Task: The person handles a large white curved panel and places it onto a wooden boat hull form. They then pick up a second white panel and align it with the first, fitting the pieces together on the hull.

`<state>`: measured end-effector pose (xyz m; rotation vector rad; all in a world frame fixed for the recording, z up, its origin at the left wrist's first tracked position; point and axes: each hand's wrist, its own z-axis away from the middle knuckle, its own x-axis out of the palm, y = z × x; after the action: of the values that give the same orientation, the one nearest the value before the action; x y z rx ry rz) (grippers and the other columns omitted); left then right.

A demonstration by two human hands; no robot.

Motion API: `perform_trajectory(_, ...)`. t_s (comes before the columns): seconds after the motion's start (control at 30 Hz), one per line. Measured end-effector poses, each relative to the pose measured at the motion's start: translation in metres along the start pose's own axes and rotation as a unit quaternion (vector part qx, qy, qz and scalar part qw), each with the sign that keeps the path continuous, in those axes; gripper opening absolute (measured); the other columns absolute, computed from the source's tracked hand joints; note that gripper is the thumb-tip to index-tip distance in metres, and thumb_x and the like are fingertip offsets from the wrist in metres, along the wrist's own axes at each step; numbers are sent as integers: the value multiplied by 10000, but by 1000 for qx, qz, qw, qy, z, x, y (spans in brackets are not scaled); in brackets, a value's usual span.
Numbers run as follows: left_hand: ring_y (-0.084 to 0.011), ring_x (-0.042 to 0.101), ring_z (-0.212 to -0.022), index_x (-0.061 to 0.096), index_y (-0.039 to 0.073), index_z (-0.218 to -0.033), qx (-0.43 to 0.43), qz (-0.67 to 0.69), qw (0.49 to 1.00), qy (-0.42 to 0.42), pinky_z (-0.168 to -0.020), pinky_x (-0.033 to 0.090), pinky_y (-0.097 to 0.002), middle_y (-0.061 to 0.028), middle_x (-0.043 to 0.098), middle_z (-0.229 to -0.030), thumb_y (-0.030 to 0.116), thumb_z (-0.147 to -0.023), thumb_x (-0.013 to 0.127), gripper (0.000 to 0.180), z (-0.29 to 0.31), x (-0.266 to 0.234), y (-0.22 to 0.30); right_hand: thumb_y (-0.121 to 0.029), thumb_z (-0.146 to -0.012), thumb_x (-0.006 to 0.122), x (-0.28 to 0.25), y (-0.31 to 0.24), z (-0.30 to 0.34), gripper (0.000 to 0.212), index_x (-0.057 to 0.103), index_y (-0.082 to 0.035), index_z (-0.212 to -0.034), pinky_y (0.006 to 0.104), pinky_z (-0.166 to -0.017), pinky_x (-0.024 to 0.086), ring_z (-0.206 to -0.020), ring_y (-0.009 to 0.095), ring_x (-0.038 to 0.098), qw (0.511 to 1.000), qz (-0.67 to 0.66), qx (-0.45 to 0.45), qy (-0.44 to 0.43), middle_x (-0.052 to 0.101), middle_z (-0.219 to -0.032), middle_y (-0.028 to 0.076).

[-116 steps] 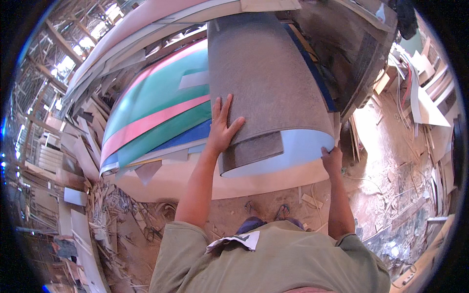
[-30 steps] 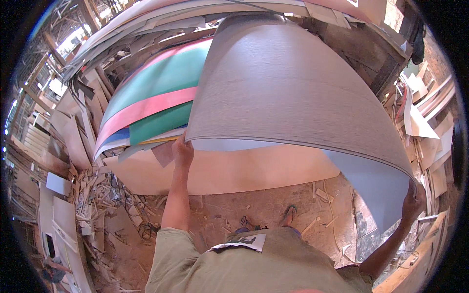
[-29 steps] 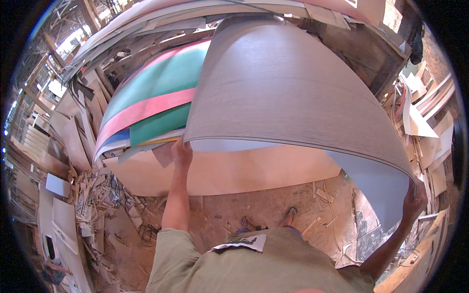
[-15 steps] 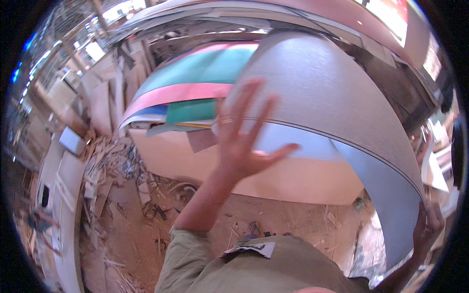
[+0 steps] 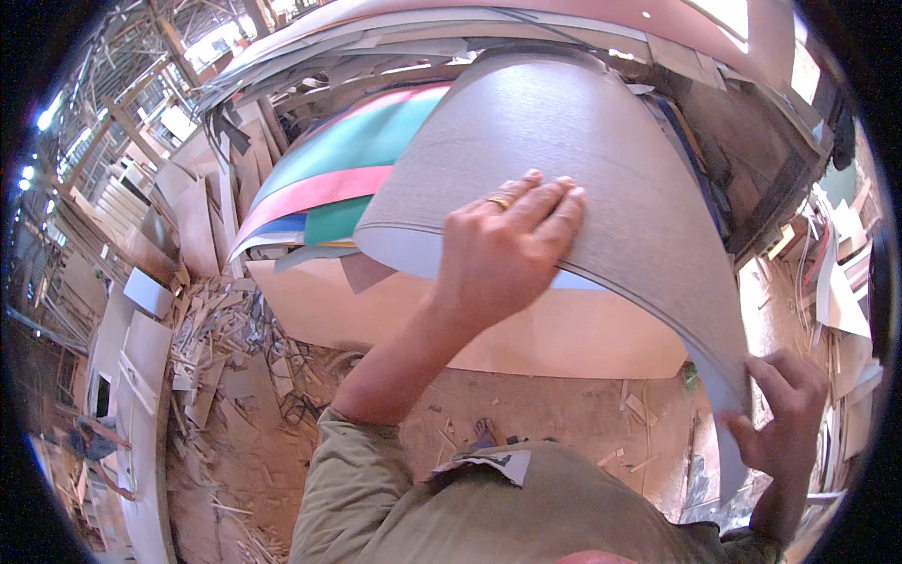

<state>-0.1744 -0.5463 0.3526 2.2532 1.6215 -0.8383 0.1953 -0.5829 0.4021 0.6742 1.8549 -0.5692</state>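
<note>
A large grey-brown flexible sheet [image 5: 564, 141], like laminate, curves down toward me with its pale underside showing along the near edge. The fingers of my left hand [image 5: 503, 244] lie flat on its top, close together, and the palm is over the near edge. That hand's thumb is hidden. At the right, my right hand [image 5: 785, 409] grips the sheet's side edge, fingers bent and thumb close by. Beneath and to the left are other curved sheets: a green one [image 5: 362, 146], a pink one [image 5: 319, 188] and a dark green one [image 5: 338, 221].
A tan board [image 5: 536, 343] stands below the sheets. Wood scraps [image 5: 211, 352] litter the floor at left, beside a long pale panel [image 5: 141, 423]. Another person [image 5: 99, 442] is at the far left. More sheets [image 5: 846, 305] lean at the right.
My left hand, raised with spread fingers before, has come down onto the grey-brown sheet. The sheet's right side has swung inward and my right hand has moved left with it.
</note>
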Motion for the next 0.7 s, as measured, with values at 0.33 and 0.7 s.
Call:
perform_trajectory(0.33,-257,658,-1068,703,94,-1082,-24,-1,1000,-13,-841,563,-365,-95,688,-1123,1,-715,649,382,9,-1,7,-511,-947,440,245,237,123,599,544,-34,-1295,393,-991,412,-1153,217,561,717,-545,431,54,604,-1245,103)
perform_trajectory(0.7,-293,645,-1098,673,28,-1129,-40,-3,997,-60,-957,497,-364,-158,670,-1157,-4,-770,664,361,42,-18,-4,-367,-963,539,345,205,157,483,542,1,-1276,355,-895,521,-1060,249,631,291,-857,422,59,631,-1213,132)
